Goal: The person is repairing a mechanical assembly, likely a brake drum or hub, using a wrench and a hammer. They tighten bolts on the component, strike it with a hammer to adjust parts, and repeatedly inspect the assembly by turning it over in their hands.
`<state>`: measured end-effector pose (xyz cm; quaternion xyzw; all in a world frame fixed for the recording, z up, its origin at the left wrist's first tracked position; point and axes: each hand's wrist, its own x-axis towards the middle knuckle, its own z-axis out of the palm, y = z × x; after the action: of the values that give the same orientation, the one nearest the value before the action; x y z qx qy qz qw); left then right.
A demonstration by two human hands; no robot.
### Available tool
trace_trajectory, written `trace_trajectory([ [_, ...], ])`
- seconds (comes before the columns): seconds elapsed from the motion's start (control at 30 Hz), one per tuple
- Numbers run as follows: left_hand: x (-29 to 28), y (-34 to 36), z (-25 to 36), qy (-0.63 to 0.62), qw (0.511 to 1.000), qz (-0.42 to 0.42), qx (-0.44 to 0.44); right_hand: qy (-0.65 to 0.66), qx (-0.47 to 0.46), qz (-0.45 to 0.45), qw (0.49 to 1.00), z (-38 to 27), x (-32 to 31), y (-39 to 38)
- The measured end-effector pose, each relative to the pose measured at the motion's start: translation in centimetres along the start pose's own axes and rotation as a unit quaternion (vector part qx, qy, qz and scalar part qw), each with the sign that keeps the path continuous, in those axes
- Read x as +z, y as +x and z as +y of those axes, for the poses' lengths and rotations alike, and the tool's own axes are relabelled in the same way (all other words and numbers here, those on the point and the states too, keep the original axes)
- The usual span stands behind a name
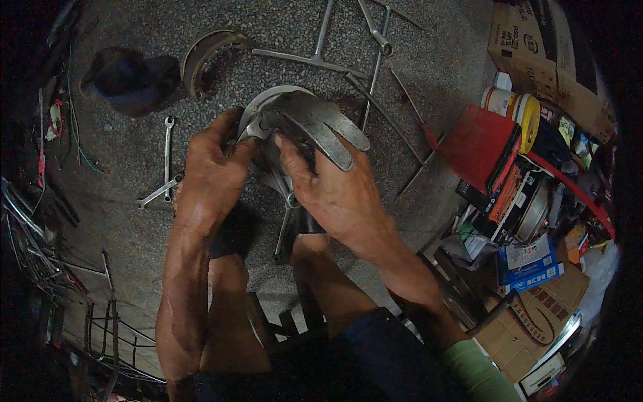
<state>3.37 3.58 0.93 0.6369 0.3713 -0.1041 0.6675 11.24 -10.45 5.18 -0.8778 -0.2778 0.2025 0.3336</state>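
Both hands grip a round silver metal part that looks like a drum-brake plate (282, 100), raised above the floor between my knees. A curved grey arm with a split, two-pronged end (320, 127) stretches across it to the right. My left hand (216, 167) pinches the plate's left edge, the thumb near its centre. Beneath the curved arm, my right hand (338, 191) holds the right side with its thumb toward the middle; some of its fingers are hidden. A worn, curved brake shoe (209, 59) lies on the floor beyond my left hand.
Open-end spanners (168, 151) lie left of my hands. T-handle wrenches (301, 59) and rods lie ahead. Right are a red box (477, 147), a yellow-rimmed tub (528, 124) and cardboard boxes (536, 321). Dark cloth (127, 80) sits far left; a wire rack (114, 328) stands lower left.
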Motion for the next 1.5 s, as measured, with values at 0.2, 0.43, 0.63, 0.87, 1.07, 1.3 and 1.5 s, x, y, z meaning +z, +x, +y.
trace_trajectory([
  [0.2,0.3,-0.1,0.9,-0.020,1.000,-0.005,-0.001,-0.039,-0.091,0.002,0.995,-0.4,-1.1,0.1],
  [0.43,0.3,0.1,-0.4,0.014,0.998,-0.001,0.057,-0.053,0.020,-0.081,0.995,-0.6,-0.3,0.5],
  [0.63,0.3,0.6,-0.5,0.080,0.994,0.009,0.078,-0.040,-0.025,-0.070,0.996,-0.6,-0.8,0.2],
  [0.87,0.3,0.3,0.6,-0.013,1.000,0.016,-0.018,-0.010,0.047,-0.041,0.998,-0.4,-1.5,0.4],
  [1.07,-0.1,0.5,0.1,-0.033,0.999,0.005,-0.042,0.044,0.055,-0.017,0.997,-0.7,-2.6,0.4],
  [1.3,0.0,0.1,1.4,-0.079,0.994,0.002,-0.075,-0.089,-0.056,-0.045,0.993,-0.4,-1.1,-0.1],
  [1.5,-0.4,0.1,1.2,-0.050,0.997,0.002,-0.063,-0.060,-0.024,-0.047,0.997,-0.7,-1.1,1.0],
])
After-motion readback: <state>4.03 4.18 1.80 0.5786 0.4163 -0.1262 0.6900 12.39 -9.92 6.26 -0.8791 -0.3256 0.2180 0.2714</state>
